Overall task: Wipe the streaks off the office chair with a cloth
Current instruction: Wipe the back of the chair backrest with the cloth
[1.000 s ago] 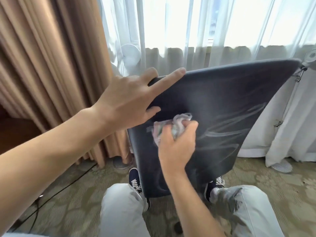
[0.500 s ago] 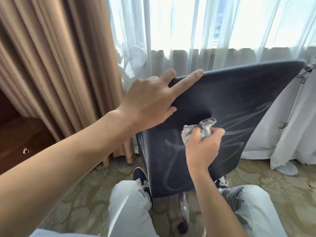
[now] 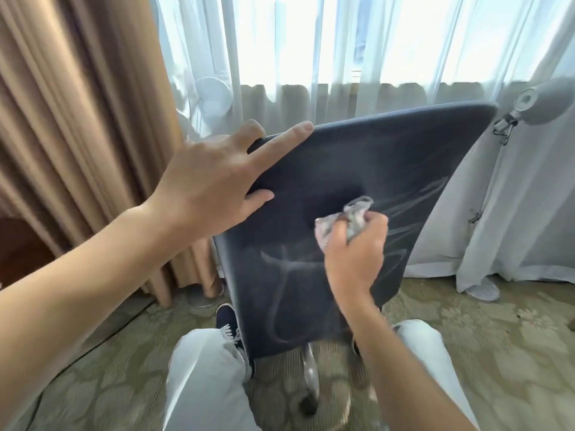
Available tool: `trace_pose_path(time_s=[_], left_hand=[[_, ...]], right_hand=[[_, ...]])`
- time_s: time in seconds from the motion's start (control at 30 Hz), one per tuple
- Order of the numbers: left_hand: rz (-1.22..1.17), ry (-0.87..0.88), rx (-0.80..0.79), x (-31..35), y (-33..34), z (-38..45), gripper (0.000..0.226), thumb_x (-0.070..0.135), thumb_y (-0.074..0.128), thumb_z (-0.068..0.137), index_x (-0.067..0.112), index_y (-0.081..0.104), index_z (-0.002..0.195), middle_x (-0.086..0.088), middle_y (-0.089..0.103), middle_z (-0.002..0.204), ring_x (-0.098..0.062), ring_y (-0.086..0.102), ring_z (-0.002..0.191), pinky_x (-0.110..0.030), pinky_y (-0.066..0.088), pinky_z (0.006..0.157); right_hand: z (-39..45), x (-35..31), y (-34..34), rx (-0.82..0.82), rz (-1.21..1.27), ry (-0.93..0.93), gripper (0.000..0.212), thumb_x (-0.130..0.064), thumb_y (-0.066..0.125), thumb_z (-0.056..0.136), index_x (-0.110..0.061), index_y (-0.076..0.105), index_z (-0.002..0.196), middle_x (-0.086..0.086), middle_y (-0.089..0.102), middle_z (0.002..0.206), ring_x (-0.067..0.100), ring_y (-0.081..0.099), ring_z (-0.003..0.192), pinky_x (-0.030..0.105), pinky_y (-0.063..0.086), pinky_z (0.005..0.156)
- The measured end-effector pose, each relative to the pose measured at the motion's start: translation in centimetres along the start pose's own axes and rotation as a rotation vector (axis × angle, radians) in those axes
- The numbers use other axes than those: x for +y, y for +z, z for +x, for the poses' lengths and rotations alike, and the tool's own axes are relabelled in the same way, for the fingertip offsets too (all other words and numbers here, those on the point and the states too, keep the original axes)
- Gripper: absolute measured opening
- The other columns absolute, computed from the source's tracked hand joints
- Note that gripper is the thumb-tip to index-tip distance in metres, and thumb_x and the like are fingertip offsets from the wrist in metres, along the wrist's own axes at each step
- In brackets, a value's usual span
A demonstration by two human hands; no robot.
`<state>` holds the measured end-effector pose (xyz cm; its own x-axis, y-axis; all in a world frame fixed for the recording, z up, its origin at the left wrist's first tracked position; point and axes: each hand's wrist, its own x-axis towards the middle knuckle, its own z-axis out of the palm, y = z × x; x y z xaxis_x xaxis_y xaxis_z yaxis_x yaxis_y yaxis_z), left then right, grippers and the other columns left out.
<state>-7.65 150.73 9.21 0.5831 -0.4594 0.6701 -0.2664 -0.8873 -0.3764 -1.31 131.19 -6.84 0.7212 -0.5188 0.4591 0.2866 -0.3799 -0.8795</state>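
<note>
The right hand (image 3: 354,253) grips a crumpled cloth (image 3: 345,219) in curled fingers and presses it against the dark backrest of the office chair (image 3: 389,157). The cloth sits at the upper edge of the fist, in contact with the fabric near the middle of the backrest.

The left hand (image 3: 214,181) rests on the upper left corner of the backrest. Its index finger lies extended along the top edge, the thumb lies against the face of the backrest, and the other fingers wrap over the rim behind. This hand braces the chair.

Pale streaks (image 3: 413,209) fan out to the right of the cloth, just beside it. A second group of streaks (image 3: 280,275) lies below and left of the cloth, running down toward the lower edge. Both groups remain to be wiped.

Risks, as judged from this position:
- The chair stands on a wheeled base (image 3: 309,384). Hard wiping pressure may roll or swivel it if the bracing hand slackens.
- The cloth is bunched small. Little of it may touch the fabric, so strokes may smear the marks rather than lift them.
- The lower streaks are partly hidden by the right forearm and may be missed.
</note>
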Motion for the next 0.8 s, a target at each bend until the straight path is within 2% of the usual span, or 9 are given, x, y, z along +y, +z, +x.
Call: trace_pose_path(time_s=[0.1,0.27,0.33,0.37,0.43,0.53,0.63,0.7,0.8], left_hand=[[-0.007,-0.019,-0.002,0.1,0.3,-0.1,0.096,0.037,0.084,0.081,0.039,0.031,0.161,-0.006,0.06,0.114,-0.033,0.061,0.067,-0.027,0.03,0.053],[0.029,-0.034,0.027,-0.2,0.8,0.0,0.091,0.036,0.078,0.086,0.037,0.03,0.163,-0.01,0.059,0.118,-0.04,0.064,0.077,-0.036,0.043,0.055],[0.189,-0.051,0.044,1.2,1.3,-0.1,0.089,0.029,0.066,0.09,0.023,0.021,0.166,-0.024,0.054,0.125,-0.045,0.058,0.097,-0.055,0.047,0.077],[0.253,-0.075,0.038,2.4,1.8,0.1,0.091,0.022,0.063,0.087,0.012,0.018,0.166,-0.031,0.049,0.13,-0.048,0.052,0.108,-0.062,0.041,0.09],[0.281,-0.146,0.023,4.9,2.3,1.0,0.093,0.013,0.062,0.08,-0.005,0.017,0.159,-0.037,0.041,0.141,-0.05,0.043,0.122,-0.067,0.03,0.1],[0.278,-0.058,0.062,8.4,3.7,5.2,0.087,0.02,0.057,0.081,-0.008,0.023,0.156,-0.03,0.039,0.148,-0.047,0.04,0.131,-0.062,0.026,0.108],[0.369,0.004,0.066,10.1,5.1,8.9,0.085,0.026,0.047,0.082,0.0,0.024,0.16,-0.023,0.045,0.148,-0.043,0.041,0.128,-0.061,0.035,0.107],[0.444,-0.019,0.069,9.8,5.9,9.2,0.083,0.03,0.043,0.085,0.003,0.024,0.161,-0.02,0.05,0.142,-0.04,0.046,0.115,-0.055,0.043,0.096],[0.485,0.025,0.177,8.9,6.5,8.8,0.08,0.034,0.042,0.089,0.005,0.026,0.161,-0.02,0.052,0.143,-0.039,0.054,0.107,-0.05,0.038,0.087]], right_hand=[[9.6,2.1,-2.6,0.168,0.137,0.29,0.02,-0.037,0.053,0.1,-0.022,0.043,0.107,0.003,0.062,0.106,0.027,0.064,0.091,0.031,0.046,0.073],[12.4,0.3,-1.0,0.255,0.317,0.358,0.016,-0.038,0.052,0.102,-0.025,0.043,0.105,0.001,0.063,0.107,0.021,0.063,0.088,0.032,0.046,0.074],[9.0,-0.5,0.6,0.225,0.373,0.303,0.017,-0.039,0.056,0.099,-0.03,0.043,0.104,-0.003,0.063,0.103,0.015,0.066,0.083,0.036,0.054,0.076],[7.2,-0.6,1.0,0.16,0.373,0.264,0.017,-0.036,0.057,0.1,-0.029,0.043,0.105,-0.008,0.062,0.099,0.009,0.066,0.082,0.035,0.056,0.077],[3.8,-0.7,1.5,0.017,0.295,0.155,0.022,-0.035,0.059,0.099,-0.028,0.04,0.107,-0.015,0.059,0.095,0.007,0.064,0.081,0.034,0.056,0.076],[2.8,0.6,-0.1,-0.165,0.182,0.01,0.025,-0.041,0.06,0.096,-0.029,0.038,0.104,-0.007,0.061,0.096,0.012,0.063,0.082,0.04,0.054,0.074],[5.1,1.9,-2.1,-0.275,0.117,-0.112,0.021,-0.034,0.062,0.097,-0.023,0.046,0.106,-0.004,0.056,0.107,0.012,0.058,0.086,0.038,0.05,0.077],[7.3,2.7,-3.0,-0.232,0.062,-0.215,0.023,-0.036,0.061,0.099,-0.022,0.052,0.115,-0.005,0.05,0.117,0.011,0.057,0.09,0.039,0.054,0.078],[10.6,4.2,-3.4,-0.136,-0.018,-0.317,0.026,-0.036,0.053,0.103,-0.021,0.055,0.124,-0.001,0.052,0.123,0.01,0.057,0.088,0.036,0.057,0.071]])
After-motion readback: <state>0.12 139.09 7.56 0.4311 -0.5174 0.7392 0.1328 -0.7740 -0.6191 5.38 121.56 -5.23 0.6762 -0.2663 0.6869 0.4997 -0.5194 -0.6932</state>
